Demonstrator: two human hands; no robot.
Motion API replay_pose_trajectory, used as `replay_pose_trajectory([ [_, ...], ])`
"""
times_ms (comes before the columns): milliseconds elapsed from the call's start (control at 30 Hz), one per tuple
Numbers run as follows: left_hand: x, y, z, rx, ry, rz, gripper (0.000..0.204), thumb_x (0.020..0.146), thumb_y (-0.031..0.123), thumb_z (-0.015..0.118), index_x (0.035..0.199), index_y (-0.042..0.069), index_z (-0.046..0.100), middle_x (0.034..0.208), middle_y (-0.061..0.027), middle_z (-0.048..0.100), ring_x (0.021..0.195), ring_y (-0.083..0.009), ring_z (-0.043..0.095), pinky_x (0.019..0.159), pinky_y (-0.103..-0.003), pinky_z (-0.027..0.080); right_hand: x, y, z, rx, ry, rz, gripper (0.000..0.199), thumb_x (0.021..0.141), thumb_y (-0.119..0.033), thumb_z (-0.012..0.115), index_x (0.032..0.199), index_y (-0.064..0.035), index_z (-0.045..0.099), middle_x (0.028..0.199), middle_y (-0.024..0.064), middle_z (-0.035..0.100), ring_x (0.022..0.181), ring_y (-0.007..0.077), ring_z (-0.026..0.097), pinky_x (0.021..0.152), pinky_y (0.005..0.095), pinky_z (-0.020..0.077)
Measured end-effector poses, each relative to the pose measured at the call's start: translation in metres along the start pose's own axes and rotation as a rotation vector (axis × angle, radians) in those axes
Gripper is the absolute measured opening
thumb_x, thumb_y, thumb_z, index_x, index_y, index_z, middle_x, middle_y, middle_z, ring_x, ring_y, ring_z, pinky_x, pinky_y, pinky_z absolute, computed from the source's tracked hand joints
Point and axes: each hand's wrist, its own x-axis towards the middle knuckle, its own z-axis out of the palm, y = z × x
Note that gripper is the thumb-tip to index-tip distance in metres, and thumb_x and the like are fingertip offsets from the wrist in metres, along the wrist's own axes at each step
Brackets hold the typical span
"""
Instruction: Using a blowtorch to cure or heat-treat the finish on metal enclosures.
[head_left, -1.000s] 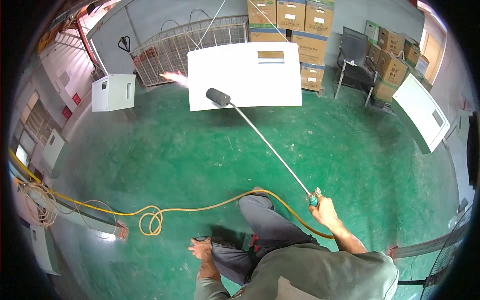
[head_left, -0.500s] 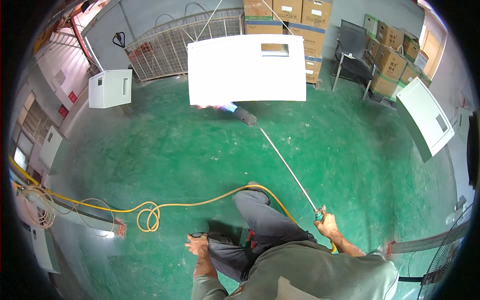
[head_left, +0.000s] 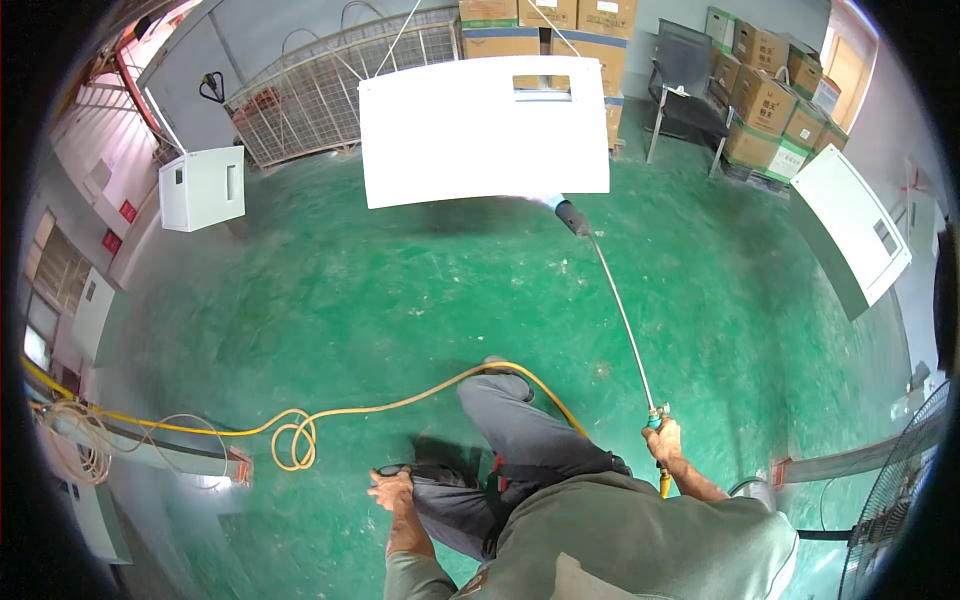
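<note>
My right hand (head_left: 664, 441) is wrapped round the handle of a gas torch (head_left: 622, 303). The long thin metal tube of the torch leads up and away to a dark nozzle. A blue flame (head_left: 549, 202) leaves the nozzle and meets the lower edge of a hanging white panel (head_left: 480, 140). That panel has a rectangular cutout near its upper right and hangs on two thin wires. Beside my left knee, my left hand (head_left: 391, 490) rests with its fingers apart and nothing in them. A yellow hose (head_left: 380, 409) lies across the floor and comes up to the torch handle.
More white panels hang at the left (head_left: 202, 188) and right (head_left: 855, 230). Behind stand a wire mesh cage (head_left: 335, 95), stacked cardboard boxes (head_left: 765, 100) and a black chair (head_left: 688, 85). A fan guard (head_left: 890, 510) is close on my right. Coiled hose (head_left: 80, 450) lies at far left.
The torch nozzle and its flame have moved right along the panel's lower edge. My right hand has shifted slightly right. My left hand stays by the knee, and the view has turned a little.
</note>
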Motion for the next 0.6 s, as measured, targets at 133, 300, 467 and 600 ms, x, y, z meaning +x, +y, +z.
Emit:
replay_pose_trajectory([
  [133,-0.007,0.007,-0.005,0.006,-0.025,-0.021,0.102,0.072,0.049,0.083,0.155,0.027,0.029,0.141,-0.0234,0.036,0.118,-0.0449,0.057,0.095,-0.051,0.054,-0.010,0.013,-0.002,0.036,0.067,-0.020,0.028,0.074,-0.016,0.067,0.094,0.0038,0.063,0.071,0.0187,0.066,0.066,0.0316,0.065,0.068,0.0421,0.0532],
  [300,-0.010,0.006,-0.008,0.009,-0.018,-0.026,0.102,0.073,0.048,0.083,0.156,0.027,0.028,0.141,-0.0235,0.035,0.119,-0.0451,0.057,0.094,-0.051,0.055,-0.037,0.016,-0.006,-0.030,-0.007,-0.075,0.039,0.073,-0.018,0.067,0.107,0.0036,0.065,0.065,0.0181,0.063,0.060,0.0310,0.064,0.064,0.0424,0.0520],
  [467,-0.012,0.009,-0.011,0.010,-0.033,-0.015,0.103,0.073,0.049,0.083,0.156,0.026,0.027,0.141,-0.0235,0.035,0.119,-0.0459,0.057,0.095,-0.051,0.054,-0.052,0.033,0.002,-0.096,0.013,-0.224,0.041,0.074,-0.020,0.068,0.110,-0.0002,0.065,0.064,0.0199,0.062,0.060,0.0330,0.064,0.064,0.0431,0.0519],
  [600,-0.009,0.006,-0.009,0.020,-0.033,-0.015,0.102,0.074,0.049,0.082,0.157,0.026,0.026,0.140,-0.0237,0.037,0.119,-0.0463,0.056,0.097,-0.051,0.053,-0.051,0.018,0.012,-0.111,-0.013,-0.341,0.037,0.076,-0.019,0.067,0.107,0.0008,0.067,0.069,0.0236,0.063,0.063,0.0380,0.064,0.065,0.0459,0.0506],
])
